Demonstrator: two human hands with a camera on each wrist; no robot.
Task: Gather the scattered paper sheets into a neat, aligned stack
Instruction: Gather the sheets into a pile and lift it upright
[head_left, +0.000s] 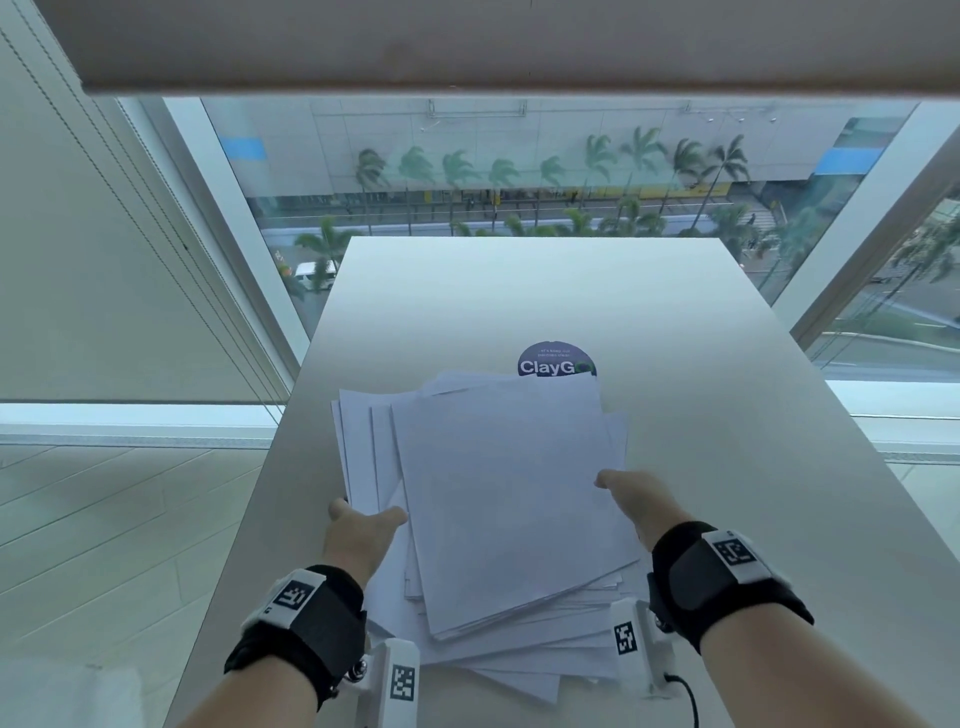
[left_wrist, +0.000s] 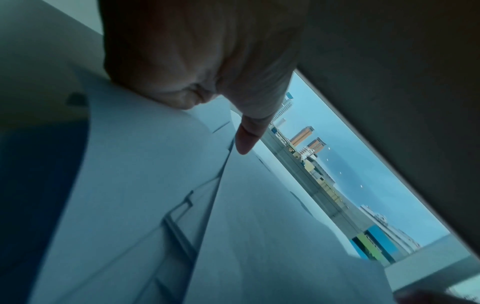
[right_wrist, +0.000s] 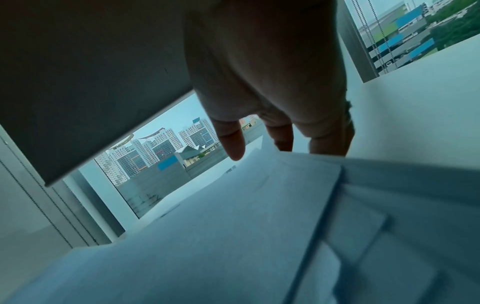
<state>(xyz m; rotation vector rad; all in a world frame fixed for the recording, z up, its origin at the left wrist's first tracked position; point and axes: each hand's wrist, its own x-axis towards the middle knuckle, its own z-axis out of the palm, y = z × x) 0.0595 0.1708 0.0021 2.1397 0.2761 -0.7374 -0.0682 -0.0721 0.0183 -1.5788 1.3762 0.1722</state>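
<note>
A loose, fanned pile of white paper sheets (head_left: 498, 483) lies on the near half of the white table (head_left: 519, 291), its edges out of line. My left hand (head_left: 363, 525) holds the pile's left edge, thumb (left_wrist: 244, 142) on top of the sheets (left_wrist: 259, 205) and fingers hidden beneath. My right hand (head_left: 631, 501) holds the right edge. Its thumb (right_wrist: 232, 144) lies over the paper (right_wrist: 233, 226) and its fingers go down behind the edge. The top bundle sits tilted on the lower sheets.
A round purple "ClayGo" sticker (head_left: 556, 361) peeks out from behind the pile's far edge. The table's far edge meets a large window (head_left: 519, 171). Floor drops away at the left (head_left: 104, 519), past the table's left side.
</note>
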